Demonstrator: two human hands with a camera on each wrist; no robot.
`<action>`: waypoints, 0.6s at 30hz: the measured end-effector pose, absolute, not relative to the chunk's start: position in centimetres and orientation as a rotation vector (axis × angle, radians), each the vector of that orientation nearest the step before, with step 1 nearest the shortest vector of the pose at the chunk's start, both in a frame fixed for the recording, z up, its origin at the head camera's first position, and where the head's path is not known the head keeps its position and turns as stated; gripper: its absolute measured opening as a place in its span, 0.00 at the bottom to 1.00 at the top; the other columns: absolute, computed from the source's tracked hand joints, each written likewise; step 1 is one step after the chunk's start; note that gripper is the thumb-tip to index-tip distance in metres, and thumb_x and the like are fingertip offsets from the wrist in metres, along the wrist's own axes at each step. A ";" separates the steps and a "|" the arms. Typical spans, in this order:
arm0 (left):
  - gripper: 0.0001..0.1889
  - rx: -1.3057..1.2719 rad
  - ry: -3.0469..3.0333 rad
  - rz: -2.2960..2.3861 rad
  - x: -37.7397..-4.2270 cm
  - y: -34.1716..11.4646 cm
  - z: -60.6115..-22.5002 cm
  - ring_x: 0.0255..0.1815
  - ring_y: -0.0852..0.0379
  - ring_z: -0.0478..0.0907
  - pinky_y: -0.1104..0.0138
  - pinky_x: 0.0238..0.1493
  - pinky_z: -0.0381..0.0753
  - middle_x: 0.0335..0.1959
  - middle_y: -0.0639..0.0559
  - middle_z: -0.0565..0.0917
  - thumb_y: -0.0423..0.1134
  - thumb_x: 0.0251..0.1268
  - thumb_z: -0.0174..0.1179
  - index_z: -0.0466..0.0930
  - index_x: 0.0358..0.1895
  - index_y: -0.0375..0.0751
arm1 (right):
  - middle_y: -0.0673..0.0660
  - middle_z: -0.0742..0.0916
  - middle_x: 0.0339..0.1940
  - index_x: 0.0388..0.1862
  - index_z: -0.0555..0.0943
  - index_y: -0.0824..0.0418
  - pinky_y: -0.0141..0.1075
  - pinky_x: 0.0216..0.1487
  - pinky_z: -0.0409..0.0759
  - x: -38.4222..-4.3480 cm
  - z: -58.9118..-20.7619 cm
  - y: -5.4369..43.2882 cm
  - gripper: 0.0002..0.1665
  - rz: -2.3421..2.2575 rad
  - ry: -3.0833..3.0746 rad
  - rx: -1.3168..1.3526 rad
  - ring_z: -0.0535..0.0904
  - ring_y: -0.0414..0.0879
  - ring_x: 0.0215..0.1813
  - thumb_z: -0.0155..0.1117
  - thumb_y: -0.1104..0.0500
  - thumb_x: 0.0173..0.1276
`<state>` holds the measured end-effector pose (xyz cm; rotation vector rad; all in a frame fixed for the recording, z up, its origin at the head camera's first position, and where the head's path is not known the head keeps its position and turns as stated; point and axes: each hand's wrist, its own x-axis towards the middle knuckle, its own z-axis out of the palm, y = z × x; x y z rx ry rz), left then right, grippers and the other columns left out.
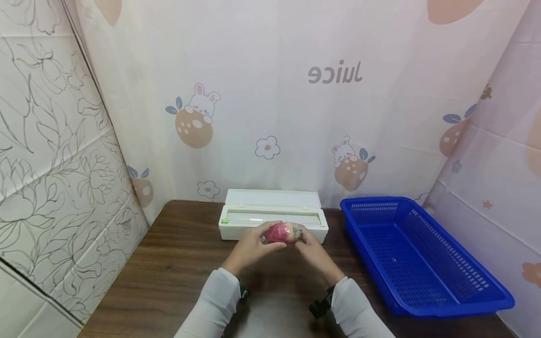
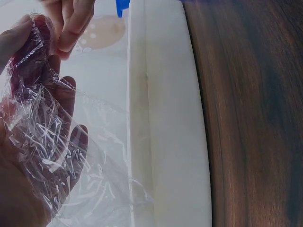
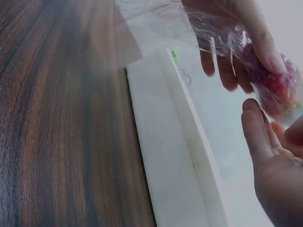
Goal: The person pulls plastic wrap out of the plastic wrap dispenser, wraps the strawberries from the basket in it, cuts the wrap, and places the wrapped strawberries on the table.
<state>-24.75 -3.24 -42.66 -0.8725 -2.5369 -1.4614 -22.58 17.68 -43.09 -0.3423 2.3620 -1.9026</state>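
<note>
A red and pale-yellow item [image 1: 282, 232] wrapped in crinkled clear plastic film is held up between both hands, in front of a white film dispenser box [image 1: 236, 231]. My left hand [image 1: 251, 245] grips its red end, the thumb lying over it. At the other end, my right hand [image 1: 314, 251] holds the item with thumb and fingers. Loose cling film [image 2: 47, 146] trails across the left palm in the left wrist view. What exactly is inside the wrapping cannot be told.
The dispenser's lid [image 1: 272, 197] stands raised at the back, and a green slider [image 1: 225, 220] sits at its left end. To the right is a blue perforated plastic basket [image 1: 367, 263]. The brown wood-grain table [image 1: 169, 272] meets patterned curtains behind and at the sides.
</note>
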 end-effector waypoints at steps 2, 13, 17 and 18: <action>0.31 -0.870 -2.541 -1.455 -24.8 -3.3 -42.7 0.53 0.61 0.80 0.63 0.54 0.80 0.57 0.56 0.83 0.54 0.59 0.72 0.78 0.66 0.54 | 0.64 0.75 0.68 0.76 0.61 0.65 0.39 0.58 0.74 -22.6 -42.9 18.2 0.35 -1.996 2.180 -0.385 0.74 0.46 0.61 0.43 0.71 0.69; 0.34 -0.918 -2.575 -1.390 -24.7 -3.6 -42.5 0.57 0.58 0.80 0.62 0.57 0.80 0.61 0.53 0.81 0.53 0.58 0.72 0.75 0.69 0.52 | 0.66 0.81 0.62 0.74 0.64 0.70 0.43 0.61 0.78 -22.4 -42.1 18.8 0.32 -1.951 2.017 -0.511 0.79 0.53 0.61 0.45 0.49 0.84; 0.35 -0.935 -2.590 -1.356 -24.6 -3.8 -42.2 0.58 0.59 0.78 0.62 0.58 0.79 0.61 0.54 0.81 0.53 0.59 0.72 0.74 0.70 0.49 | 0.65 0.82 0.61 0.74 0.64 0.68 0.45 0.61 0.78 -22.3 -41.9 18.7 0.32 -1.900 2.096 -0.462 0.80 0.55 0.61 0.47 0.47 0.83; 0.35 -0.942 -2.594 -1.335 -24.6 -3.8 -42.1 0.58 0.59 0.78 0.62 0.59 0.79 0.61 0.54 0.81 0.53 0.59 0.72 0.74 0.70 0.49 | 0.65 0.82 0.60 0.75 0.62 0.68 0.46 0.61 0.78 -22.3 -41.9 18.8 0.35 -1.886 2.122 -0.434 0.81 0.55 0.60 0.48 0.46 0.82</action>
